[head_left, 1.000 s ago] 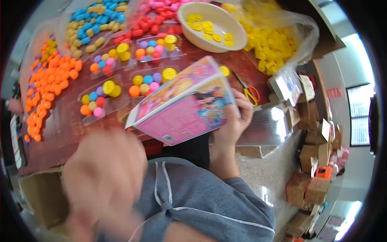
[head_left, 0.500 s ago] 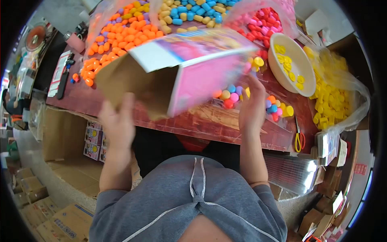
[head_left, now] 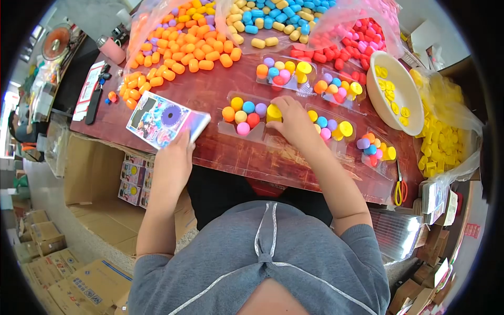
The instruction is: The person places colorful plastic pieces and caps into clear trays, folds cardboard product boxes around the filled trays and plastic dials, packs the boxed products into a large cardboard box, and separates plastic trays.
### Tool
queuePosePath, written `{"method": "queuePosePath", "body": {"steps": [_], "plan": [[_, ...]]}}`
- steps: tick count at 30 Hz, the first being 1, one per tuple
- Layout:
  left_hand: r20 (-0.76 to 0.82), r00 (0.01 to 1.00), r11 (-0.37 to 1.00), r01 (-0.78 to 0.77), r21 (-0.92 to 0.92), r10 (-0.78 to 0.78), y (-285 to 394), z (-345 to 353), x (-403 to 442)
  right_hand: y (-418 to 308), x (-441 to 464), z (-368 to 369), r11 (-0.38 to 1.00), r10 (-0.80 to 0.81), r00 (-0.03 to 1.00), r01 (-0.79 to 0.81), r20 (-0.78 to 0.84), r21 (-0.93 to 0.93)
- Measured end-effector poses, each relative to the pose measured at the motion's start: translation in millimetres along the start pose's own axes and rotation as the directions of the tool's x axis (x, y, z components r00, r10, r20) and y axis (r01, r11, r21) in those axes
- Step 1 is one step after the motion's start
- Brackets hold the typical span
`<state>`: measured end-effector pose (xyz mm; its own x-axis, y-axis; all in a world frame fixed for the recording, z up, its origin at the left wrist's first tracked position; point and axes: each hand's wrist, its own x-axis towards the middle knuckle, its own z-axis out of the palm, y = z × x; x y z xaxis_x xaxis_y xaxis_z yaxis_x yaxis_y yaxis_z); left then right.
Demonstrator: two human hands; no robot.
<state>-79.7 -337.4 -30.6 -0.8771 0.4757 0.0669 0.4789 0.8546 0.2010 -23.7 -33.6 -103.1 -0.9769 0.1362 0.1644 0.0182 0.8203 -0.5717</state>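
Observation:
A printed cardboard box [head_left: 153, 119] with a purple round patch on its front lies tilted over the table's near left part. My left hand [head_left: 176, 161] grips it by its lower right corner. My right hand [head_left: 294, 125] reaches over a clear plastic tray [head_left: 224, 127] of small coloured balls. Its thumb and fingers are around the yellow cylinder [head_left: 273, 112] at the tray's right end. Beside that hand sits another tray with balls and a yellow cylinder [head_left: 345, 128]. Two more filled trays are behind, and a smaller one [head_left: 374, 149] is at the right.
Orange capsules [head_left: 194, 47], blue and cream capsules [head_left: 268, 16] and red and pink ones [head_left: 362, 42] are heaped at the back. A cream bowl [head_left: 415, 113] holds yellow discs. Yellow-handled scissors [head_left: 400, 191] lie at the right edge. An open carton [head_left: 84, 173] stands at lower left.
The box has come down to the left in my left hand, its printed front now facing up. My right hand has moved left from beside the box to the yellow cylinder in the tray.

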Motion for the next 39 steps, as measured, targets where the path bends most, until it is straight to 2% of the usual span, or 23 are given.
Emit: {"method": "queuePosePath", "body": {"steps": [2,4,5,7,8,12,18,23,27,30,33,34,35,36,37,38,39], "plan": [[0.093,0.993,0.992,0.086,-0.088,-0.077,-0.3,-1.1,18.9,-11.9,-13.6,7.2,0.999,0.045,0.998,-0.043,-0.04,0.03],[0.141,0.979,0.946,0.182,-0.268,-0.148,-14.6,-5.7,37.9,-21.4,-23.1,16.0,0.996,0.05,0.996,-0.045,-0.073,0.071],[0.143,0.978,0.946,0.183,-0.267,-0.149,-23.3,-3.1,47.1,-25.9,-28.1,21.4,0.993,0.058,0.993,-0.046,-0.106,0.112],[0.125,0.972,0.797,0.234,-0.557,-0.199,-39.7,6.7,61.5,-31.5,-35.0,31.4,0.98,0.074,0.982,-0.04,-0.171,0.196],[0.123,0.972,0.798,0.235,-0.555,-0.2,-44.2,7.5,65.4,-32.3,-36.2,36.1,0.979,0.073,0.982,-0.038,-0.172,0.199],[0.295,0.937,0.66,0.341,-0.669,-0.185,-56.6,5.9,74.0,-33.4,-39.2,55.2,0.921,0.221,0.938,-0.112,-0.266,0.373],[0.267,0.942,0.636,0.333,-0.696,-0.201,-54.7,-1.1,67.6,-26.6,-35.3,56.9,0.887,0.286,0.944,-0.197,-0.164,0.418],[0.289,0.94,0.669,0.335,-0.664,-0.184,-48.6,-14.9,60.1,-21.9,-37.5,63.9,0.794,0.332,0.931,-0.189,-0.152,0.578],[0.301,0.95,0.666,0.277,-0.693,-0.082,-32.5,-22.2,52.4,-19.5,-38.0,62.9,0.807,0.267,0.959,-0.168,-0.095,0.567],[0.323,0.942,0.7,0.172,-0.693,0.089,-15.8,-4.2,44.2,-20.1,-40.3,60.8,0.83,0.217,0.974,-0.148,-0.067,0.537],[0.448,0.856,0.704,0.152,-0.694,0.256,31.9,16.3,26.4,-16.6,-45.1,61.6,0.851,0.171,0.985,-0.132,-0.032,0.508],[0.465,0.825,0.7,0.122,-0.703,0.322,44.1,28.6,19.9,-9.9,-48.6,64.9,0.603,0.239,0.966,-0.231,0.103,0.764],[0.469,0.822,0.701,0.124,-0.702,0.324,49.9,34.9,12.3,-2.2,-52.2,68.8,0.273,0.252,0.935,-0.316,0.25,0.909],[0.403,0.752,0.438,0.169,-0.883,0.521,57.6,33.9,6.2,1.4,-54.2,69.4,-0.092,0.21,0.898,-0.376,0.388,0.922],[0.268,0.682,0.134,0.244,-0.961,0.68,62.8,30.0,4.3,4.4,-55.5,69.8,-0.44,0.121,0.86,-0.402,0.497,0.803],[0.197,0.719,0.375,-0.095,-0.922,0.667,58.5,20.7,13.2,6.8,-56.7,69.9,-0.443,0.127,0.858,-0.399,0.497,0.803],[0.116,0.729,0.563,-0.406,-0.72,0.675,49.7,12.1,25.7,0.2,-54.5,62.8,-0.442,0.195,0.801,-0.443,0.566,0.78]]}}
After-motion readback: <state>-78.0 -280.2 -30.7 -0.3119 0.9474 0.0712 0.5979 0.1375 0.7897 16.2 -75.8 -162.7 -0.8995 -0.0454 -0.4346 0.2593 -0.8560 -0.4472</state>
